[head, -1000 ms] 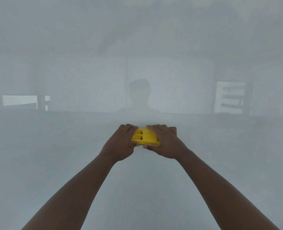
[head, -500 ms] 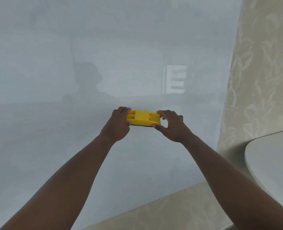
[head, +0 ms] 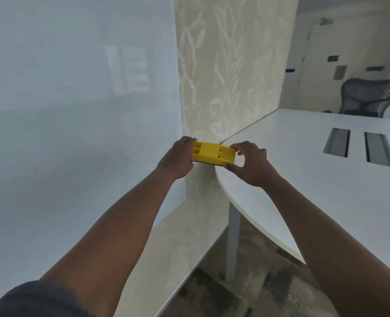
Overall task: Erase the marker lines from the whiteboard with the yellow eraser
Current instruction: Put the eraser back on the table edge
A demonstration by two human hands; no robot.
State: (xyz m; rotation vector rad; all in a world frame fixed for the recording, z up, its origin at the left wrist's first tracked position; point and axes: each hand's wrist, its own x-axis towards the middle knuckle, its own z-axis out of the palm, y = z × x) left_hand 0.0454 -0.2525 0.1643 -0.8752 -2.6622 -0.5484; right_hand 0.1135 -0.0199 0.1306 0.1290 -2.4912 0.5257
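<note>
Both hands grasp the flat yellow plastic eraser (head: 213,154): left hand (head: 177,160) clamps its left end, right hand (head: 250,164) pinches its right end. Eraser is in the air, off the pale glossy whiteboard (head: 75,133), by the white round-edged table (head: 303,168). No marker lines visible on the board. Erasing looks finished; next move likely setting the eraser down flat on the table.

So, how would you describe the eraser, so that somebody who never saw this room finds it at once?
Find the big whiteboard at left and follow it to its right edge, beside the patterned wall. There, both hands hold a flat yellow eraser by its ends, near the white table. It is the only bright yellow thing here.
</note>
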